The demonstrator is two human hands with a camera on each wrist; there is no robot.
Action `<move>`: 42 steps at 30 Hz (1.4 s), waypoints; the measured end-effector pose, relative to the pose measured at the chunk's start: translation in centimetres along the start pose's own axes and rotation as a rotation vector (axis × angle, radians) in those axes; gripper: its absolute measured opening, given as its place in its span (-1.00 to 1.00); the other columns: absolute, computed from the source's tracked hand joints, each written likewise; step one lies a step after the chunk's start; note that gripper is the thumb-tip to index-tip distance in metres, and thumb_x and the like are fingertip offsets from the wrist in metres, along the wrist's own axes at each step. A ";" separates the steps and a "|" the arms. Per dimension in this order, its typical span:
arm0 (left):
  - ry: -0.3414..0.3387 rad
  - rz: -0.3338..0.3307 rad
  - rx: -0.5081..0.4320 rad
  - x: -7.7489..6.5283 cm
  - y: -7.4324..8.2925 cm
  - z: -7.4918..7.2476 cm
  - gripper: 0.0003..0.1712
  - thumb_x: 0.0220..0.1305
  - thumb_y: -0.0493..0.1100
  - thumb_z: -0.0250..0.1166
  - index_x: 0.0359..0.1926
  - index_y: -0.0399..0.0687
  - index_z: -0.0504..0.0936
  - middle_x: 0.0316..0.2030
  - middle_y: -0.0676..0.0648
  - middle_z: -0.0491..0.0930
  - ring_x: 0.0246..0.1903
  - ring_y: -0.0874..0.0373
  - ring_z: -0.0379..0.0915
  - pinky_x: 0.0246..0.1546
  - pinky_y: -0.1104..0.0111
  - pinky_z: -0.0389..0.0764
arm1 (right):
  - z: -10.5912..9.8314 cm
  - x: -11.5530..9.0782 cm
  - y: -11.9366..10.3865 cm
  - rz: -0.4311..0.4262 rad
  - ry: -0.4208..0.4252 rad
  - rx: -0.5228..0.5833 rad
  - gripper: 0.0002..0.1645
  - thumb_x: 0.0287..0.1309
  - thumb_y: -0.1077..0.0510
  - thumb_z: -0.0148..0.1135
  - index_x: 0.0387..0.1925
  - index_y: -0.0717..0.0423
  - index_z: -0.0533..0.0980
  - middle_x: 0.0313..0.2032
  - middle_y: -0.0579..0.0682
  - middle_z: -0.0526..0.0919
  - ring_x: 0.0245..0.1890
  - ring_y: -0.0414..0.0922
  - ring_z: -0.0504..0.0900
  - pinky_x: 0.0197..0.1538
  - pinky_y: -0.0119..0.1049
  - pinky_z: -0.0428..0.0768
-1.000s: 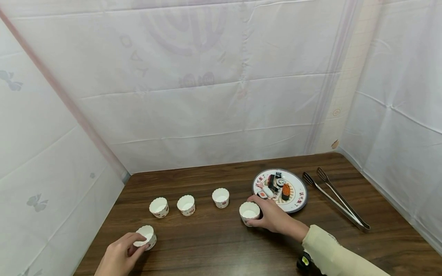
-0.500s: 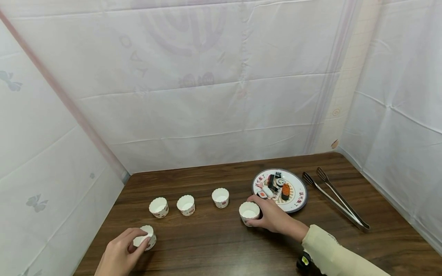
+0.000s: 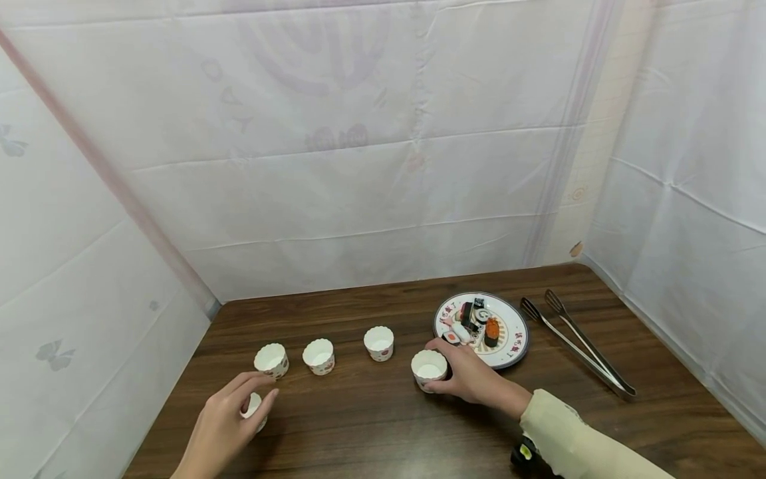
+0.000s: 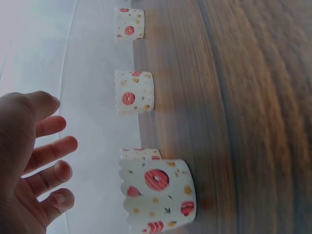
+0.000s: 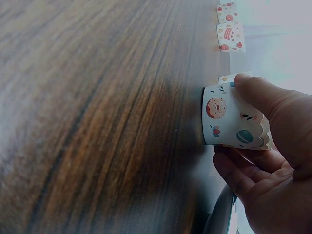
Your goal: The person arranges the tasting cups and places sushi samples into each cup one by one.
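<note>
In the head view my right hand (image 3: 473, 379) holds a white paper baking cup (image 3: 427, 367), thumb on its near side and fingers round the far side. The right wrist view shows its printed donut pattern (image 5: 216, 108) and its base at the table. My left hand (image 3: 224, 422) is above and beside another baking cup (image 3: 252, 404) at the lower left, partly hiding it. In the left wrist view that cup (image 4: 161, 195) stands upright, apart from the loosely spread fingers (image 4: 54, 146). Three more such cups (image 3: 271, 360) (image 3: 319, 357) (image 3: 380, 343) form a row behind.
A round plate (image 3: 516, 339) with several sushi pieces (image 3: 492, 331) stands just behind my right hand. Metal tongs (image 3: 583, 346) lie to its right on the dark wooden table (image 3: 359, 412). White patterned cloth (image 3: 359, 199) hangs around the back and sides.
My left hand has let go of the lower left cup and risen forward and to the right, its fingers spreading. The right hand keeps its hold; the head view has shifted slightly.
</note>
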State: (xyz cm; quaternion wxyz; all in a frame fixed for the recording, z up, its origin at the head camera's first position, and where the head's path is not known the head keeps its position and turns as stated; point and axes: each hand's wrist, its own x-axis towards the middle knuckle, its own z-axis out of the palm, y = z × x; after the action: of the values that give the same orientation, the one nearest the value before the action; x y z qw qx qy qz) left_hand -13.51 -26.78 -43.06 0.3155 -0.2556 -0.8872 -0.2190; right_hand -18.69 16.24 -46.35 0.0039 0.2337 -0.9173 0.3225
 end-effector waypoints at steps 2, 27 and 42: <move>0.000 0.008 -0.003 0.2 0.2 0.2 -0.63 -0.04 -0.35 0.61 -0.20 0.04 0.73 -0.26 0.17 0.63 -0.58 0.37 0.25 -0.57 0.67 0.22 | 0.1 0.0 0.0 0.004 0.000 -0.003 -0.24 0.12 -0.18 0.54 0.24 0.04 0.46 -0.12 -0.10 0.72 -0.13 -0.09 0.61 0.05 0.13 0.52; -0.041 0.168 -0.122 4.1 2.7 5.0 -0.75 0.09 -0.30 0.51 -0.19 0.02 0.73 -0.19 0.09 0.68 -0.47 0.38 0.51 -0.47 0.53 0.55 | 0.2 0.0 0.1 -0.031 0.029 -0.008 -0.28 0.13 -0.14 0.54 0.23 0.03 0.48 -0.03 -0.14 0.70 -0.10 -0.16 0.63 0.08 0.06 0.50; -0.099 0.214 -0.160 6.8 5.5 7.8 -0.78 0.17 -0.24 0.51 -0.14 0.00 0.75 -0.14 0.08 0.68 -0.36 0.25 0.56 -0.42 0.49 0.54 | 0.0 -0.1 0.0 -0.053 0.046 -0.010 -0.31 0.11 -0.11 0.55 0.20 0.01 0.50 -0.04 -0.14 0.71 -0.13 -0.18 0.64 0.05 0.04 0.50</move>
State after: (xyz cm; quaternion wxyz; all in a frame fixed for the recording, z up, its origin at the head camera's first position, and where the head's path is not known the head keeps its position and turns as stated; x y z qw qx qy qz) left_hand -18.33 -16.04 -42.75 0.2717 -0.3835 -0.8490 -0.2414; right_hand -18.61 16.30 -46.39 0.0347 0.2503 -0.9121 0.3230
